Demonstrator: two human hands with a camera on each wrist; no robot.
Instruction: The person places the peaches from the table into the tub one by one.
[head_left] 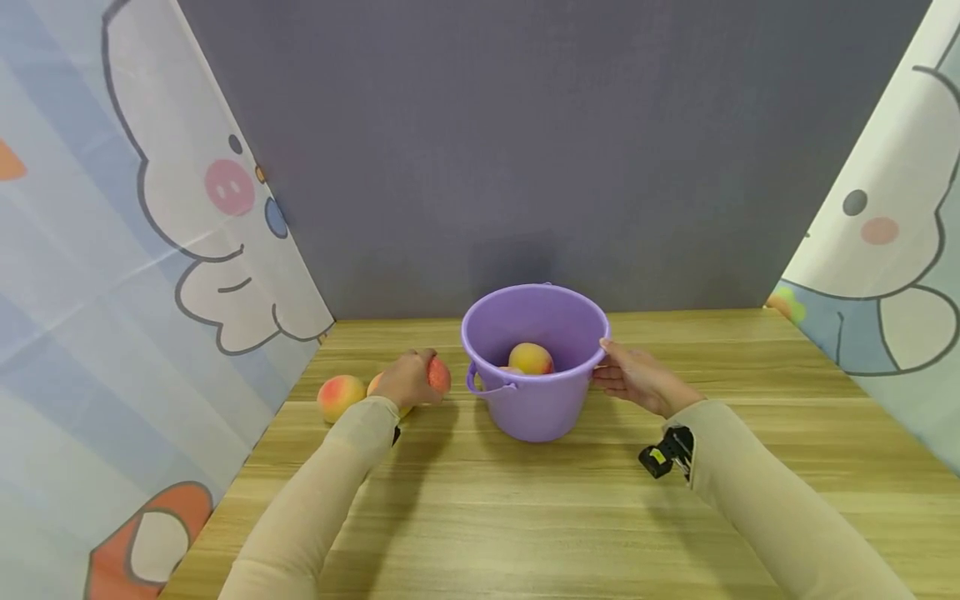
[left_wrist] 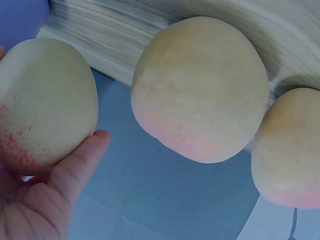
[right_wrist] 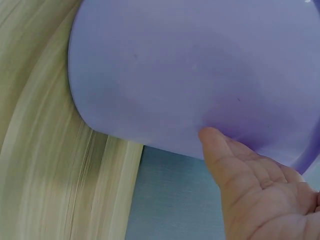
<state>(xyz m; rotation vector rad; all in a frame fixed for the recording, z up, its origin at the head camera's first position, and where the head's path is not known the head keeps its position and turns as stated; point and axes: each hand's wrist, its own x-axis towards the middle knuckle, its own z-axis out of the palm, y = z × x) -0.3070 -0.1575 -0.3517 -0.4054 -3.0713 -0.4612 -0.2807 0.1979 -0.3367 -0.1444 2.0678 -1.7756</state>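
Note:
In the head view my left hand (head_left: 405,382) grips a peach (head_left: 438,377) above the table, left of the purple bucket (head_left: 536,408). Its thumb or a finger lies along the underside of that peach (left_wrist: 47,107) in the left wrist view. Two more peaches sit close by: a yellow-red one (head_left: 341,398) to the left, and another (head_left: 405,411) partly covered by my left hand. Inside the bucket lies a peach (head_left: 531,358), with part of another showing beside it. My right hand (head_left: 637,379) holds the bucket's right rim, thumb at the edge and fingers against the outer wall.
The bucket stands upright on the wooden table (head_left: 495,517), its handle (head_left: 491,390) hanging down at the left front. A dark grey panel (head_left: 555,150) rises behind the table. Cartoon-printed curtains (head_left: 90,275) flank both sides.

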